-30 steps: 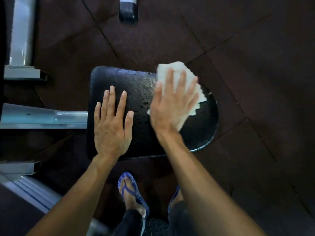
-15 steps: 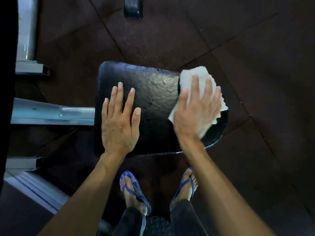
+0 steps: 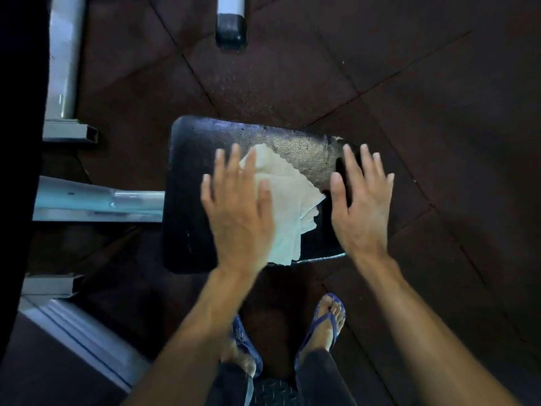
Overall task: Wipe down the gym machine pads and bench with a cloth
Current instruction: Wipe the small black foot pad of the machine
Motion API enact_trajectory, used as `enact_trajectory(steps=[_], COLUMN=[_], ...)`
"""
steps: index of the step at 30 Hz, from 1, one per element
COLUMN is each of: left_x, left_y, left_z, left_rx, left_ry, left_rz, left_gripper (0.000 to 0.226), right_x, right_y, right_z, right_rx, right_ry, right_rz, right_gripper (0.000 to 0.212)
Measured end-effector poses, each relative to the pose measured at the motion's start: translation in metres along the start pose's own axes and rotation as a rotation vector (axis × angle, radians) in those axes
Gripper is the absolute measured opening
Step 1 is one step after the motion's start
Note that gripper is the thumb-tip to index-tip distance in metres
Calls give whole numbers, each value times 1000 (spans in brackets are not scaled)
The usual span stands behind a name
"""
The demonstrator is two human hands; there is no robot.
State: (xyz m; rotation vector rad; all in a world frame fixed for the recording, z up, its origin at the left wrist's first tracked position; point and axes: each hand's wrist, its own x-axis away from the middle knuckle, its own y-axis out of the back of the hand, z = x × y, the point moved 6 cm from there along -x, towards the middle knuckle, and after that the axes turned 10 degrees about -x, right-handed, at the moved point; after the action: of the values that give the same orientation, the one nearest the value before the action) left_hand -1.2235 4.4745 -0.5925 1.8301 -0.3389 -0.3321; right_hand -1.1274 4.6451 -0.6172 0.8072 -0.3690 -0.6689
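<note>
A black seat pad (image 3: 190, 171) of the gym machine lies below me, shiny and damp along its far edge. A folded white cloth (image 3: 292, 200) lies spread on the middle of the pad. My left hand (image 3: 237, 209) presses flat on the cloth's left part, fingers spread and thumb on the cloth. My right hand (image 3: 361, 200) hovers over the pad's right end, fingers apart and off the cloth, holding nothing.
A pale metal arm (image 3: 96, 200) joins the pad from the left, with more frame tubes (image 3: 64, 68) behind it. A capped post (image 3: 231, 27) stands on the dark rubber floor tiles (image 3: 439, 112) beyond the pad. My feet in blue flip-flops (image 3: 328, 320) stand just before the pad.
The cloth has gone from under my right hand at the pad's right end to the middle, under my left hand. My right hand has let go and lifted off.
</note>
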Motion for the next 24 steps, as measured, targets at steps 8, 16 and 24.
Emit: enact_trajectory(steps=[8,16,24], left_x=[26,-37,-37], left_y=[-34,-9,-37], left_z=[-11,78,-34], left_rx=[-281,-217,-242], left_ry=[-89,-44,-361], left_rz=[106,52,76], left_gripper=[51,46,49], right_x=[-1,3,3], right_y=[-9,-10,-10], right_z=[-23,-20,-20], right_rx=[174,156,211], right_ry=[70,47,67], right_rz=[-26,-78,-83], right_gripper=[53,52,53])
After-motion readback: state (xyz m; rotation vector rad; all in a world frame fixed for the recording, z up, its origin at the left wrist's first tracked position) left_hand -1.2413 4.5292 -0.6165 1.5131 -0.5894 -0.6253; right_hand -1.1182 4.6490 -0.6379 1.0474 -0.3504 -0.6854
